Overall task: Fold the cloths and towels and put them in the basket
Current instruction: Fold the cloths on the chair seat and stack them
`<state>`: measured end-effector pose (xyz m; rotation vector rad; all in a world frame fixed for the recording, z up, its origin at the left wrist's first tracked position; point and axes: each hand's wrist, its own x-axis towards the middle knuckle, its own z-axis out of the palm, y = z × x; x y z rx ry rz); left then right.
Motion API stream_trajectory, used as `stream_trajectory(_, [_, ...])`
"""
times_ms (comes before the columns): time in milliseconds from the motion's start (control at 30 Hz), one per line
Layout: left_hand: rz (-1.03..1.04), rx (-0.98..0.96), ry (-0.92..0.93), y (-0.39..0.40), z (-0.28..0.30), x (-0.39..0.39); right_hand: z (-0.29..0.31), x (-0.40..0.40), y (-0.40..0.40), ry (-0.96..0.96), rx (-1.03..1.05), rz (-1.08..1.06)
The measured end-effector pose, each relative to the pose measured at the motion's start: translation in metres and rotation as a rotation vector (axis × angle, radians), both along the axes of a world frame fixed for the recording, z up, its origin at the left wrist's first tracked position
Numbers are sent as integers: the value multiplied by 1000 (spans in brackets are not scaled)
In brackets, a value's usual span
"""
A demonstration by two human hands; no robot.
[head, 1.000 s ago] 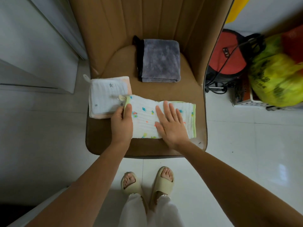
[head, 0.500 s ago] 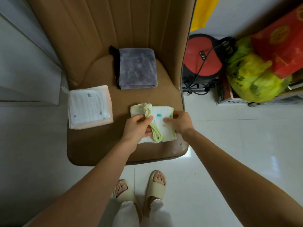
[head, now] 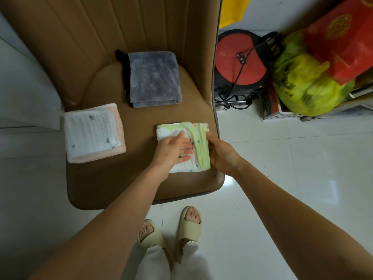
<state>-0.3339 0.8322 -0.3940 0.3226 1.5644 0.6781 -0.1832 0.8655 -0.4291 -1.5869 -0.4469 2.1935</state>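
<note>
Cloths on brown chair seat (head: 113, 178): star-print white cloth (head: 90, 134) at 9 o'clock, grey towel (head: 154, 76) at 12, green-edged cloth (head: 198, 146) at 3. Left hand (head: 174, 149) presses it flat-fingered; right hand (head: 221, 154) grips its right edge. Yellow bag (head: 302, 85) print unreadable.

Nothing legible is showing here. Dark printed characters are running across the yellow plastic bag (head: 302, 85), too blurred to read, and a round gold emblem on the red bag (head: 347, 39) is staying just as unreadable.
</note>
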Motion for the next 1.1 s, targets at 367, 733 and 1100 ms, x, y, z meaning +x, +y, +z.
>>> stream_trajectory(367, [-237,488,648,-2,-18,-63,6,-17,3,-309,210,222])
stream_trajectory(733, [-606,461,593,12,-13,-84,11,-42,-4,-519,653,353])
stream_trajectory(1100, [-609,537,558,6,-13,-87,11,-41,-3,-627,598,268])
